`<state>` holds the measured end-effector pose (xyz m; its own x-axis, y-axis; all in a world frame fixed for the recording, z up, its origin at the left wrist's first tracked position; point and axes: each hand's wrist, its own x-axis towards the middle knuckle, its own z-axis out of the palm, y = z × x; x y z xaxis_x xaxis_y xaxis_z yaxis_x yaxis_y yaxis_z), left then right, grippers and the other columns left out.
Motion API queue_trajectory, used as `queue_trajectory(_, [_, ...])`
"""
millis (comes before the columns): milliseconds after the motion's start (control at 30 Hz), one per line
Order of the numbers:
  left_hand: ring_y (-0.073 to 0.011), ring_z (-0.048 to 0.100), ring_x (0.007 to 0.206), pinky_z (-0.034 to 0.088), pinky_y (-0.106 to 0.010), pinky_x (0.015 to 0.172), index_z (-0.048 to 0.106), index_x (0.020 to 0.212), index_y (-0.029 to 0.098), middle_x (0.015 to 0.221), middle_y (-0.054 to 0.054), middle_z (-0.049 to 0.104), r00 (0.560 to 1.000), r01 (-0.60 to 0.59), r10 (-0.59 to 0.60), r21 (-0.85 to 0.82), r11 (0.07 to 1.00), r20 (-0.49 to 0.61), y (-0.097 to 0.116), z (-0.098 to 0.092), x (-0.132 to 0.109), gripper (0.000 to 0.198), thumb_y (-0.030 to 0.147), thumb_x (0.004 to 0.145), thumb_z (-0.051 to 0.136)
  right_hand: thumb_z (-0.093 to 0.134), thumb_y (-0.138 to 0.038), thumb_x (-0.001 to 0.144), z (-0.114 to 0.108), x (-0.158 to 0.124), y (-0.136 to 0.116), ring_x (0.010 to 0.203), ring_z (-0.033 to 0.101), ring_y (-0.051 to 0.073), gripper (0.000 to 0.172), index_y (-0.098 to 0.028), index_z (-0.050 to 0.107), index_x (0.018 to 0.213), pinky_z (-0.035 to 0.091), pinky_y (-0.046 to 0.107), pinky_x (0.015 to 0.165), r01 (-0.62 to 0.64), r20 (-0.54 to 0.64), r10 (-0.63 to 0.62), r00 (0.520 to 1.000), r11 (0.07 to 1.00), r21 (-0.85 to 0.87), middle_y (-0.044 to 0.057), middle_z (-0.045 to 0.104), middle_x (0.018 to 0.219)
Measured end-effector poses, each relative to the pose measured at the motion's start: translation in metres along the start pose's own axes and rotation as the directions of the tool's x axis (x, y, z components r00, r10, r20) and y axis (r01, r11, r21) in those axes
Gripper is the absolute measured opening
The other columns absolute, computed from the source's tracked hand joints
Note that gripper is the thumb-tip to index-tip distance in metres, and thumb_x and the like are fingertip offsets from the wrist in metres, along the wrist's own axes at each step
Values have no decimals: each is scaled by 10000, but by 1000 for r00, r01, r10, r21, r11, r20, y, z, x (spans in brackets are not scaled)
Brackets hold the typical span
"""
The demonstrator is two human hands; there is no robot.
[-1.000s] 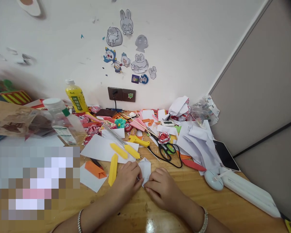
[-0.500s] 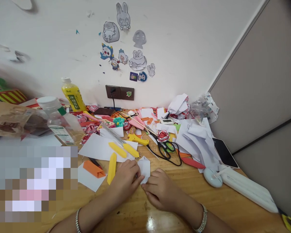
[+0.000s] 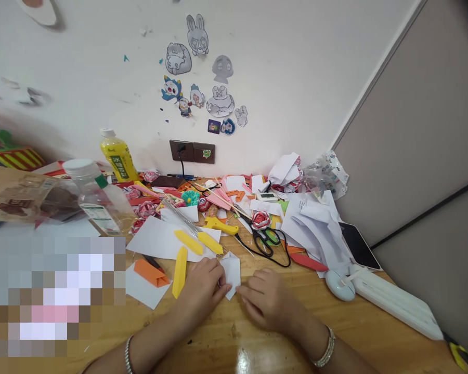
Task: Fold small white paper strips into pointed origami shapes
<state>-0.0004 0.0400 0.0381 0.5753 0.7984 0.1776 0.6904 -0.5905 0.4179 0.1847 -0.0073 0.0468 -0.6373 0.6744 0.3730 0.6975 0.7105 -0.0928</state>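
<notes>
Wall (image 3: 315, 78), white and dotted with cartoon stickers (image 3: 203, 78), closes the far side of the scene. Below it a wooden table (image 3: 374, 332) runs from left to right, its far half buried in craft scraps.

On the right, a heap of white sheets (image 3: 315, 223) slopes toward the near edge, with a dark phone (image 3: 359, 241) just beside it. On the left, a clear bottle (image 3: 97, 200) with a white cap lies tilted. A yellow bottle (image 3: 117, 156) stands upright farther back against the wall.

The left hand (image 3: 203, 283) and the right hand (image 3: 269, 301) rest on the table at the near middle, each wrist wearing a silver bracelet. Black scissors (image 3: 267, 239) lie on the far side of the right hand. Left of the left hand, a long yellow strip (image 3: 179, 270) and an orange piece (image 3: 152, 272) lie on a white sheet.

Between the hands sits a folded white paper (image 3: 232, 267), flat on the wood with its point toward the wall. The left hand's fingers curl over its left edge and pinch it. The right hand's fingers are loosely bent and grip nothing. Their tips lie just beside the paper's near right edge, and whether they touch it cannot be told.
</notes>
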Motion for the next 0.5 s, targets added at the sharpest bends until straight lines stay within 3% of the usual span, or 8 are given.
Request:
queue_trajectory(133, [-196, 479, 757, 341, -317, 669, 507, 658, 195, 750, -10, 544, 999, 27, -27, 14, 1000, -26, -2, -2, 0, 132, 286, 726, 575, 446, -201, 811, 8, 1, -9, 625, 489, 165, 182, -164, 566, 944, 332, 301, 572, 77, 40, -81, 996, 992, 96, 49, 579, 676])
queue_trajectory(367, [-197, 495, 765, 360, -308, 658, 497, 684, 201, 765, -6, 538, 998, 50, -50, 10, 999, -28, -9, -10, 2, 157, 320, 691, 598, 455, -172, 812, 7, 4, -5, 587, 502, 136, 134, -184, 589, 800, 342, 275, 555, 50, 25, -55, 998, 984, 168, 24, 591, 652])
queue_trajectory(500, [-215, 506, 839, 398, -342, 726, 527, 832, 200, 880, -37, 550, 998, 46, -47, -27, 999, -44, -15, -12, 2, 218, 321, 678, 624, 450, -164, 813, 4, 3, -5, 606, 515, 131, 164, -191, 612, 811, 357, 269, 568, 40, 36, -48, 998, 982, 184, 20, 612, 678])
